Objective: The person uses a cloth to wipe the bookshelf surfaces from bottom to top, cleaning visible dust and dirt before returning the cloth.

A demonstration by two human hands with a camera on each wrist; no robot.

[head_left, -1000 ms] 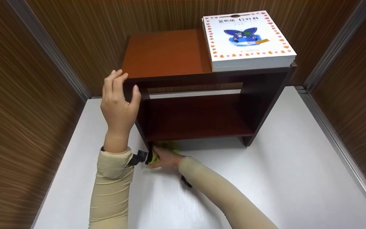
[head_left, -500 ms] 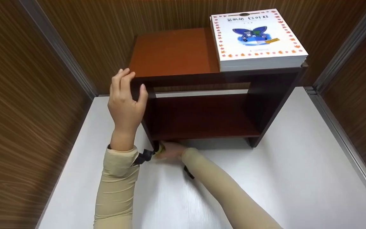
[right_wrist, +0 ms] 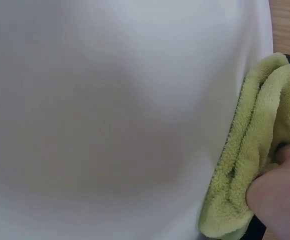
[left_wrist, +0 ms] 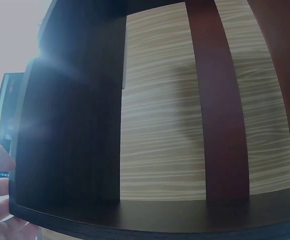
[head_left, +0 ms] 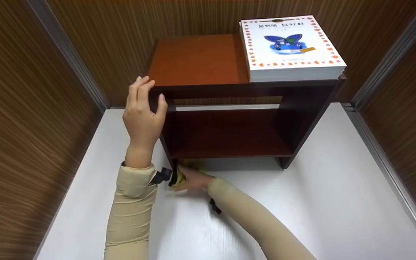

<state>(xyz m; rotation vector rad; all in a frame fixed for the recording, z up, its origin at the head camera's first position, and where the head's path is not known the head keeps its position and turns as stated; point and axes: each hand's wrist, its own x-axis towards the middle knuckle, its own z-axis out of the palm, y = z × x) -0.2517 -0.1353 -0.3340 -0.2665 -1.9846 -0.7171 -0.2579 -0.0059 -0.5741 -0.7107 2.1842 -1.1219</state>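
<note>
In the head view, a dark-brown wooden shelf (head_left: 211, 133) with an orange-brown top stands on the white tabletop. My left hand (head_left: 141, 121) holds its top left corner, fingers over the edge and thumb at the front; the left wrist view catches the fingertips (left_wrist: 5, 162) at the rim. Low by the shelf's left leg, my right hand (head_left: 193, 179) grips a folded yellow-green towel (right_wrist: 240, 155) with dark trim. In the right wrist view the thumb presses into its plush folds, which lie on the white surface. Part of the towel is hidden under the lower board.
A stack of white books (head_left: 291, 47) with a butterfly cover sits on the right half of the shelf's top. Wood-grain panels (head_left: 42, 108) with metal corner strips wall in the white tabletop (head_left: 338, 202) at the back and both sides.
My right hand with the towel went further under the lower board half a second ago and is now back out toward the front. The left hand stays on the corner; the head view shifted slightly.
</note>
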